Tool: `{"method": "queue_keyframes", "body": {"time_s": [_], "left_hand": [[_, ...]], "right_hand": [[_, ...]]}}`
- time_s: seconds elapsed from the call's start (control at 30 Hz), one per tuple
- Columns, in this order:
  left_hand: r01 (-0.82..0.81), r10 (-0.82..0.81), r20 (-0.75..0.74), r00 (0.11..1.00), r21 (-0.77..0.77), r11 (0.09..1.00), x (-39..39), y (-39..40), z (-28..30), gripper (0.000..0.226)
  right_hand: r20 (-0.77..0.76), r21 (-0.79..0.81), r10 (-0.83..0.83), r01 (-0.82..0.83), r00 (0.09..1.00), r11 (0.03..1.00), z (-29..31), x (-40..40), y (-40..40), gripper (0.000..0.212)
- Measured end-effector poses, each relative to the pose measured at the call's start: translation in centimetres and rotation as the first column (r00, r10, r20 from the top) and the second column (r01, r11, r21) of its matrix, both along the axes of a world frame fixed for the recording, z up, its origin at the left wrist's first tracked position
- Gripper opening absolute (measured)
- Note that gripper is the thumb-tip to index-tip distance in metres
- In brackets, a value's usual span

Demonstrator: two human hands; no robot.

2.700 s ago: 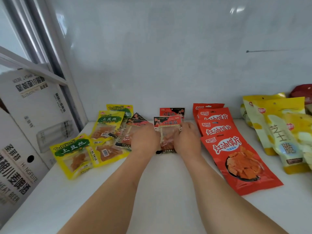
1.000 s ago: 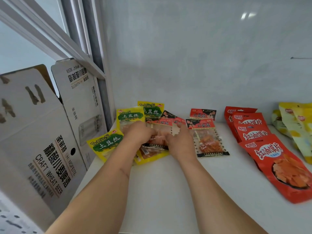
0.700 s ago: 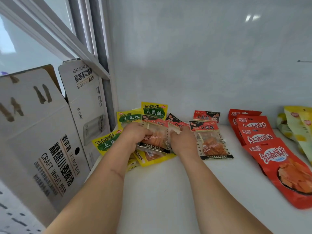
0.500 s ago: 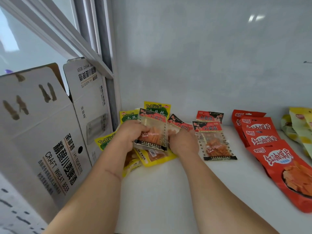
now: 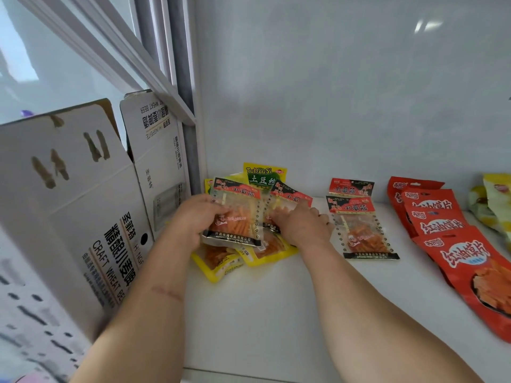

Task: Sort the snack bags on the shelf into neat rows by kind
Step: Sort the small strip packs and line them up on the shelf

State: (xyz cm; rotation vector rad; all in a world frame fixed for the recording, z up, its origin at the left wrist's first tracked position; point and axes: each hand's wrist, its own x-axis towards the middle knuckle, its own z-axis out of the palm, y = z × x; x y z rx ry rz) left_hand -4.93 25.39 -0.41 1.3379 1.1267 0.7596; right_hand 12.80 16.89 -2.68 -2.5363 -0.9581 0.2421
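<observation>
Two bare hands work at the left end of a white shelf (image 5: 276,313), over a loose heap of snack bags. The left hand (image 5: 193,219) grips a clear bag with a red header (image 5: 235,217), thumb across its front, lifted and tilted above the heap. The right hand (image 5: 304,225) rests curled on a second bag of the same kind (image 5: 290,197); whether it pinches the bag or only presses it is hard to tell.

Under both lie yellow bags with green labels (image 5: 265,175), overlapping at odd angles. Just right of the hands, two matching red-header bags (image 5: 359,228) already lie in a short row, one behind the other. Further right is an overlapping row of larger red bags (image 5: 442,225), then pale yellow bags (image 5: 492,200) at the frame edge.

All the bags are thin, glossy plastic: flat, rectangular, slippery and crinkly. The small ones show orange strips through a clear window.

Likely risks: the slick film could slide from the fingers, or lifting the second bag could drag the yellow ones toward the shelf's front edge. Cardboard boxes (image 5: 83,217) crowd the left side, leaving that elbow little room.
</observation>
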Motion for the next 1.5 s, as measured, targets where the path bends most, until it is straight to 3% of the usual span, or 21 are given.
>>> {"method": "queue_keyframes", "body": {"time_s": [0.27, 0.53, 0.67, 0.77, 1.03, 1.2, 1.3, 1.5], "left_hand": [[-0.005, 0.008, 0.06, 0.998, -0.05, 0.999, -0.2, -0.7, 0.0, 0.009], [-0.022, 0.026, 0.059, 0.998, -0.066, 0.998, -0.5, -1.6, -0.4, 0.011], [-0.023, 0.028, 0.072, 0.997, -0.068, 0.997, -0.5, -1.9, -0.2, 0.01], [-0.023, 0.03, 0.093, 0.995, -0.074, 0.997, -0.7, -2.0, 0.0, 0.01], [-0.033, 0.042, 0.089, 0.995, -0.097, 0.995, -0.6, -2.7, -0.1, 0.009], [-0.056, 0.062, 0.068, 0.996, -0.088, 0.995, -0.7, -3.1, -0.3, 0.008], [-0.053, 0.058, 0.069, 0.996, -0.071, 0.996, -0.7, -3.3, -0.1, 0.009], [-0.036, 0.041, 0.114, 0.993, -0.047, 0.998, -0.4, -3.9, 0.7, 0.01]], "right_hand": [[-0.058, 0.058, 0.061, -0.058, 0.996, 0.997, 0.5, 0.2, 0.8, 0.077], [0.061, -0.06, 0.01, -0.006, 0.998, 0.998, 0.6, 0.5, 0.2, 0.074], [-0.064, -0.022, 0.041, -0.042, 0.997, 0.999, 0.8, 1.0, 0.6, 0.046], [-0.187, 0.076, 0.046, -0.032, 0.981, 0.997, 0.7, 1.3, 0.6, 0.043], [-0.209, 0.311, 0.08, -0.011, 0.975, 0.95, 0.9, 1.3, -0.2, 0.05], [-0.226, 0.341, 0.091, -0.009, 0.97, 0.94, 1.3, 1.5, -0.6, 0.063], [-0.321, 0.384, 0.077, 0.055, 0.944, 0.922, 1.8, 1.7, -0.9, 0.065], [-0.547, 0.425, 0.145, 0.124, 0.825, 0.897, 3.5, 2.4, -2.1, 0.032]]}}
